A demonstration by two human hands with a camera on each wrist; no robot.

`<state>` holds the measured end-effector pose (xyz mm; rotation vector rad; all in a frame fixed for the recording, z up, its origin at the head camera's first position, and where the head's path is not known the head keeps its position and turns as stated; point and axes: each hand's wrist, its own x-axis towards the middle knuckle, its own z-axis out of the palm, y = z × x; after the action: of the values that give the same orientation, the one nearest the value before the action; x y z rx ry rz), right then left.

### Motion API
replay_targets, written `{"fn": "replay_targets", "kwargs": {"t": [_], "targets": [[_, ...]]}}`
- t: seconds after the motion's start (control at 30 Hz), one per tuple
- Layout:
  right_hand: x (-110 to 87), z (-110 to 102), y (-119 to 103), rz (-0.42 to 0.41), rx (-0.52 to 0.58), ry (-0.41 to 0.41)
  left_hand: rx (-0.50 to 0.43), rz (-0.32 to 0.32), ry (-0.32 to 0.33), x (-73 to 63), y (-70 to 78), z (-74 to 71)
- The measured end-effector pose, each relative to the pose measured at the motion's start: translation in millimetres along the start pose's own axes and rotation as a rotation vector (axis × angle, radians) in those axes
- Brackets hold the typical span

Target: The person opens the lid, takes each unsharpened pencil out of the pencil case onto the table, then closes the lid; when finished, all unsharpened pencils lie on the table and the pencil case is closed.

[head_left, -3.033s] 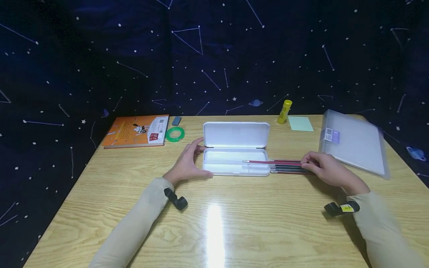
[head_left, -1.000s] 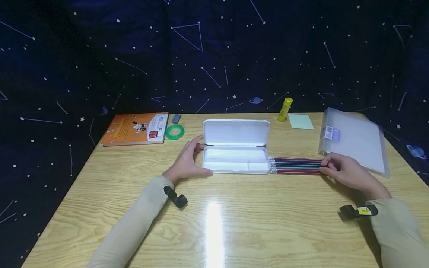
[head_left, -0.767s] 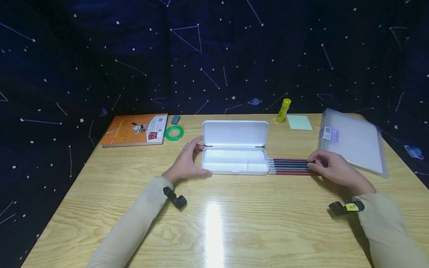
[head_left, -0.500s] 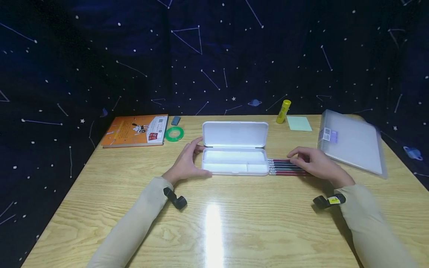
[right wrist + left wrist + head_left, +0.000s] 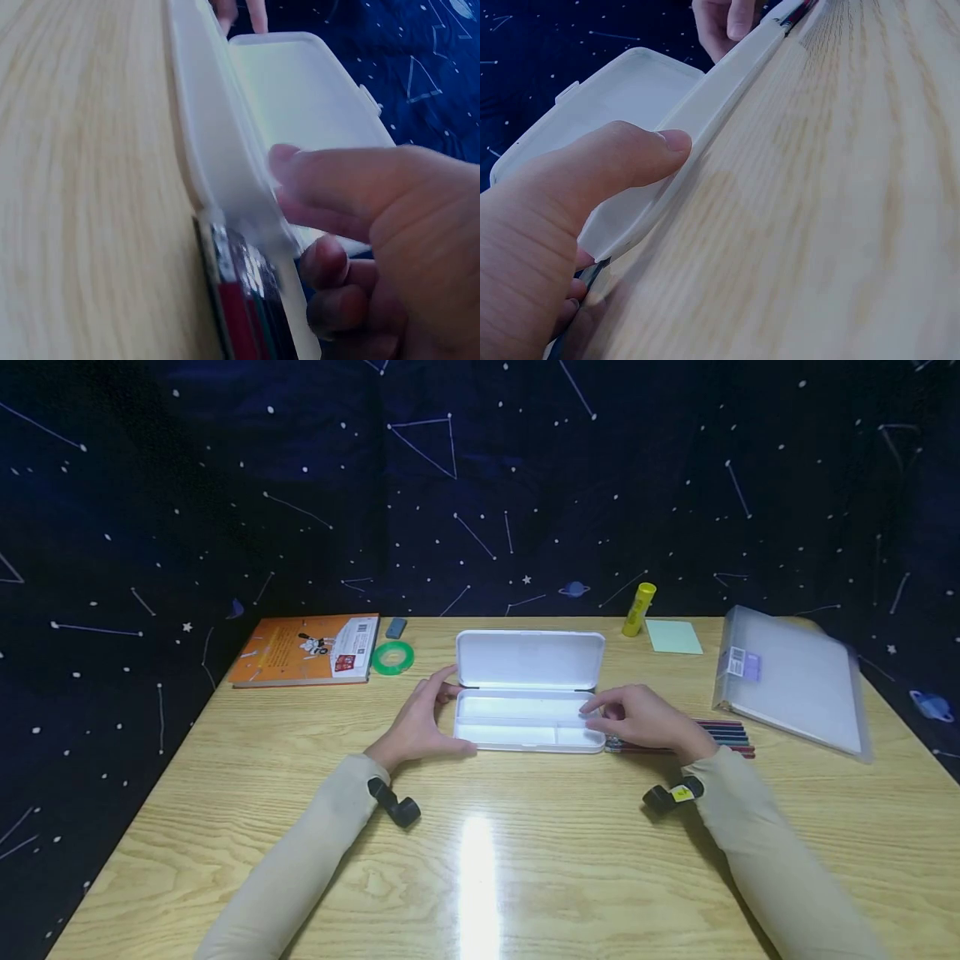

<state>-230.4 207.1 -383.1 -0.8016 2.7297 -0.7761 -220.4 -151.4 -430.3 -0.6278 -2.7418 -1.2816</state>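
A white pencil case (image 5: 525,735) lies with its lid (image 5: 529,658) raised, its compartments bare inside. My left hand (image 5: 420,727) grips its left end, thumb along the front edge and fingers behind; the thumb (image 5: 641,154) shows on the rim in the left wrist view. My right hand (image 5: 637,718) is over the case's right end, thumb and forefinger pointing into it, with nothing seen between them. Under that hand and against the case lies a row of several pencils (image 5: 723,731), red, black and green, their middles hidden by the hand. Their ends (image 5: 240,262) show in the right wrist view.
An orange book (image 5: 300,650), a blue eraser (image 5: 396,627) and a green tape roll (image 5: 392,657) lie at the back left. Behind right are a yellow glue stick (image 5: 639,610), pale green sticky notes (image 5: 674,637) and a translucent folder (image 5: 802,681).
Three seconds ago my right hand held a red pencil whose end overlapped the case; it was drawn right into the row. The hand then let go and moved left over the case. Left hand stays.
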Motion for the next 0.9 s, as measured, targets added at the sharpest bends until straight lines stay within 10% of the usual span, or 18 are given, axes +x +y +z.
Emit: {"fn": "replay_targets", "kwargs": {"t": [0.9], "targets": [[11.3, 3.8, -13.7, 0.123, -0.012, -0.090, -0.004, -0.018, -0.008, -0.1, 1.3, -0.5]]}}
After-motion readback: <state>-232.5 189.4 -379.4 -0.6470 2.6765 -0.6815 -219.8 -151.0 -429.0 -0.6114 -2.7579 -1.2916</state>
